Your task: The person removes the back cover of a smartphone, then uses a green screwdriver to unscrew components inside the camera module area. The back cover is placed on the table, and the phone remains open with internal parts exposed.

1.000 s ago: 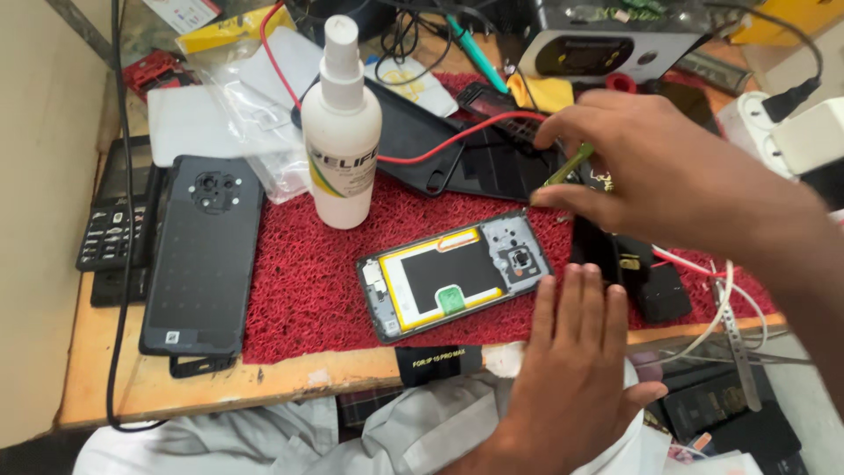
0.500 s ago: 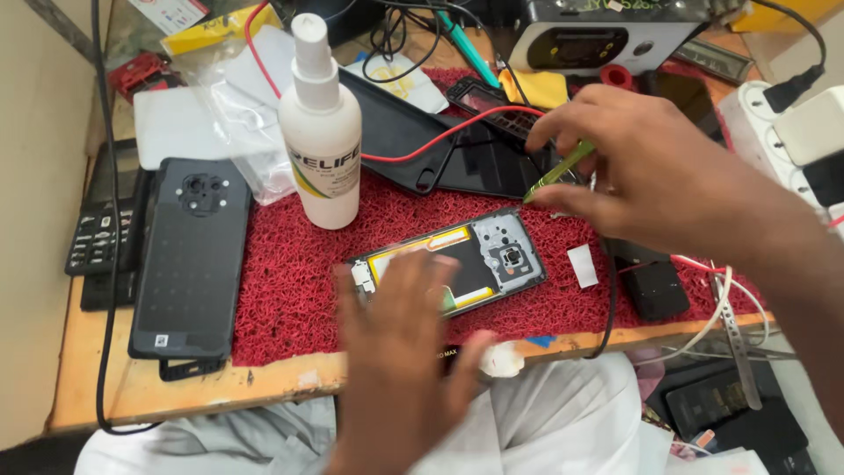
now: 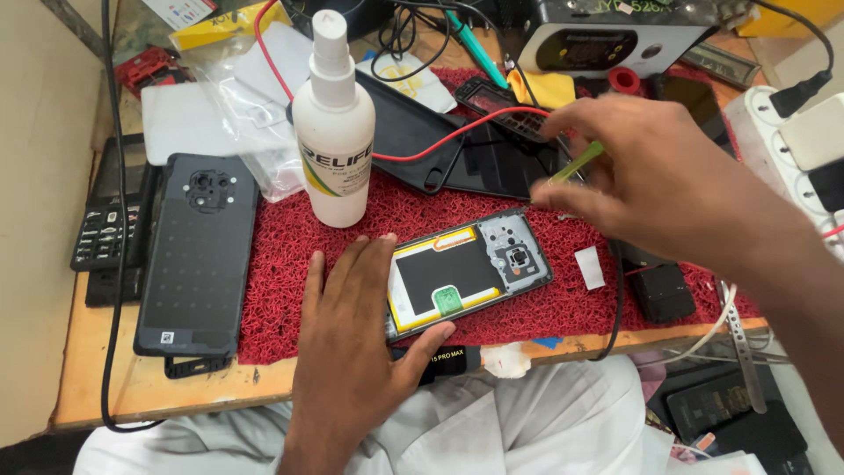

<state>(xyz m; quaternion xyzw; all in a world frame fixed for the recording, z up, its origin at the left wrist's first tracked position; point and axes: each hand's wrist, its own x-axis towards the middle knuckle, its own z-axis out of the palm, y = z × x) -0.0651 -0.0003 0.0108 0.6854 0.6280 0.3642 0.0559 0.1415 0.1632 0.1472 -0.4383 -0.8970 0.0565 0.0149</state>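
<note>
The opened phone (image 3: 470, 274) lies flat on the red mat (image 3: 290, 264), near the front edge of the wooden table (image 3: 97, 387). Its back is off, so a dark battery with a yellow border and a small green tab show inside a grey frame.

The left hand (image 3: 352, 339) lies flat on the mat with its fingers spread wide. It touches the left end of the phone, and its thumb presses the phone's near edge. The right hand (image 3: 655, 176) hovers above the phone's far end. Its fingers are pinched together on a thin green stick (image 3: 576, 163).

Just behind the phone stands a white spray bottle (image 3: 332, 132), smooth and round, with a white cap. A thin red wire (image 3: 440, 141) runs past the bottle and over a shiny black cover (image 3: 409, 132). These crowd the space behind the phone.

To the left lies a flat black phone back (image 3: 195, 255) with a round camera ring, half on the mat. Beside it is an old black phone with buttons (image 3: 110, 224). A small white strip (image 3: 589, 266) and a black block (image 3: 659, 290) lie on the mat to the right. The mat looks rough and bristly. Clear crinkly plastic bags (image 3: 233, 97) sit at the back.
</note>
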